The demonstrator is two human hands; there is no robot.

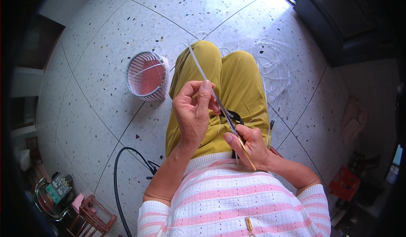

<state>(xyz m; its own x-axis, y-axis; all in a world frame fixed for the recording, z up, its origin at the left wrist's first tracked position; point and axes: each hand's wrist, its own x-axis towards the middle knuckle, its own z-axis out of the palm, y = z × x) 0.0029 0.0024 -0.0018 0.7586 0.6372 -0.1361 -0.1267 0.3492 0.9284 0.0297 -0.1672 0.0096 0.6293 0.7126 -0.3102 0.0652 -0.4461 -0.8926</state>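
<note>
Above my lap, my left hand [194, 106] pinches a narrow pale strip [197, 62], which looks like plastic, between thumb and fingers. Its free end points up and left past my knee. Below the pinch, a thin dark length slants down to my right hand [253, 146]. The right fingers close round a slim tool with a gold-coloured end [247, 154] that sticks out under the thumb. Whether the dark length belongs to the tool or the strip, I cannot tell. A black loop [233, 116] lies on my olive trousers [243, 80] between the hands.
A pink-and-white striped woven basket [163, 94] stands on the speckled floor at left, a pale strip across its mouth. Loose white strips [277, 65] lie tangled right of my knees. A black cable [116, 173] curves at lower left near a small reddish wooden stool [95, 216].
</note>
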